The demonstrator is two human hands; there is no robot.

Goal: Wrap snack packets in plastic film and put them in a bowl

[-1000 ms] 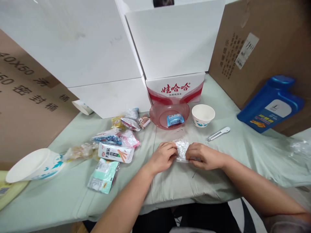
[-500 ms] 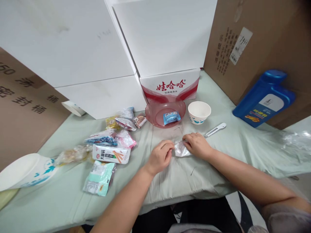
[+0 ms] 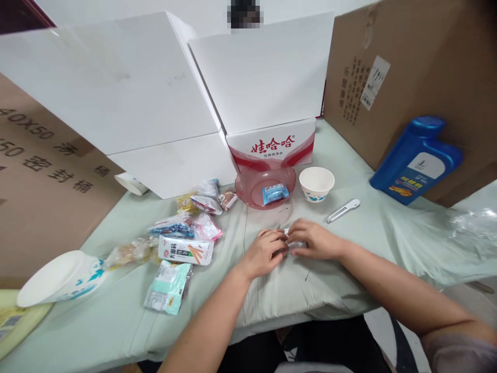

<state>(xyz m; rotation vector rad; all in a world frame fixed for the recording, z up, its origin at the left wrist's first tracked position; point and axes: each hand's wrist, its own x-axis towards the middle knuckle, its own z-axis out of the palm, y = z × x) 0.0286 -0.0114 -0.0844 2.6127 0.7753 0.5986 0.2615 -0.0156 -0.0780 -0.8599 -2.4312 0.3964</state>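
Note:
A small crumpled piece of clear plastic wrapping point(image 3: 296, 244) lies low over the cloth, mostly covered by both hands. My left hand point(image 3: 264, 255) has its fingers curled at the wrapping's left side. From the right, my right hand point(image 3: 315, 240) bends its fingers over the same plastic; the fingertips of both hands nearly meet. What the wrapping holds, if anything, is hidden. Just beyond my right hand lies a white utility knife point(image 3: 342, 211). Ahead of the hands, a pink translucent bowl point(image 3: 248, 189) holds a blue snack packet point(image 3: 275, 193), with a white paper bowl point(image 3: 317, 185) beside it.
Several snack packets point(image 3: 185, 250) are piled to the left, near a tipped paper bowl point(image 3: 62, 280). White boxes point(image 3: 267, 77) form the back, with cardboard boxes point(image 3: 373, 31) at the sides. A blue bottle point(image 3: 419, 160) leans at right. A person's head shows behind the boxes.
My hands have drawn together over the plastic wrapping, which now shows less. The camera view has tilted up and shifted left, bringing a person's head into view behind the boxes.

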